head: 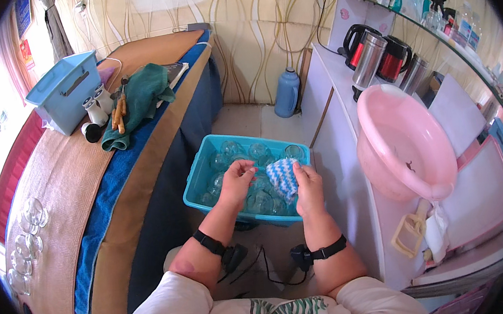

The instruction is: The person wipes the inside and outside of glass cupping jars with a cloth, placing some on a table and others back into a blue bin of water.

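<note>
Over a teal plastic tub my right hand grips a blue-and-white striped knitted cloth between thumb and fingers. My left hand hovers beside it, fingers curled and thumb near the fingertips; whether something small is between them cannot be told. Inside the tub lie several clear glass cups, rounded like cupping glasses, partly hidden by my hands and the cloth. More clear glass cups stand on the covered bed at the far left. Both forearms wear black straps with small devices.
On the bed are a light-blue bin, a green towel, wooden-handled tools and white bottles. A blue thermos flask stands on the floor by the wall. The right counter holds kettles and a pink basin.
</note>
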`<act>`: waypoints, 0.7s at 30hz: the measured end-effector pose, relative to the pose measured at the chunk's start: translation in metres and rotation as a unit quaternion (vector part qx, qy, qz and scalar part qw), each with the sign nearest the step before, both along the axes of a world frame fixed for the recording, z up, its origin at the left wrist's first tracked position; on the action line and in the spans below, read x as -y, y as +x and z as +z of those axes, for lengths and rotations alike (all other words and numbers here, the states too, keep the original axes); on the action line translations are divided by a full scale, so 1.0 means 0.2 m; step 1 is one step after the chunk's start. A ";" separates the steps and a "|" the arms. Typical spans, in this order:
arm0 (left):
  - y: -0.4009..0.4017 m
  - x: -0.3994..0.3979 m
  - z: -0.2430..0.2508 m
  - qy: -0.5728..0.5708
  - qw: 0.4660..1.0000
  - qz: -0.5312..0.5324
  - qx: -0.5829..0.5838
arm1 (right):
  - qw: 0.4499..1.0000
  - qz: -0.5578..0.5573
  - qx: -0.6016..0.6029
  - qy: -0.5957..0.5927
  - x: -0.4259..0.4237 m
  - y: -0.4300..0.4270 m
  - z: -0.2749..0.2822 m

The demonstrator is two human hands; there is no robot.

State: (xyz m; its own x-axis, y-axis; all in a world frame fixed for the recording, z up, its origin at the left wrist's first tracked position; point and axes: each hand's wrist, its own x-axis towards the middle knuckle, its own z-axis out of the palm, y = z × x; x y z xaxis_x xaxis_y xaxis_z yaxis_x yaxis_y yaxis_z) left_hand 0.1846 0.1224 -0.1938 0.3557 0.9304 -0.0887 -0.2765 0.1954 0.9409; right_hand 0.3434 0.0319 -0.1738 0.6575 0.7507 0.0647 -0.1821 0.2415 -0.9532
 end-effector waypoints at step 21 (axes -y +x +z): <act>0.06 0.12 -0.09 0.298 0.674 -0.219 -0.640 | 0.991 -0.014 0.130 -0.011 0.01 0.11 -0.05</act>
State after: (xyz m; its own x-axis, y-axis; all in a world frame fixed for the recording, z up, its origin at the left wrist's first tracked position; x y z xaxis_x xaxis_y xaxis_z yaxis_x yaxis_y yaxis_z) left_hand 0.1961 0.0980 -0.2125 0.5939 0.7677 -0.2407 0.7975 -0.5223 0.3020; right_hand 0.3650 0.0295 -0.1830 0.6414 0.7353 0.2190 0.0778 0.2217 -0.9720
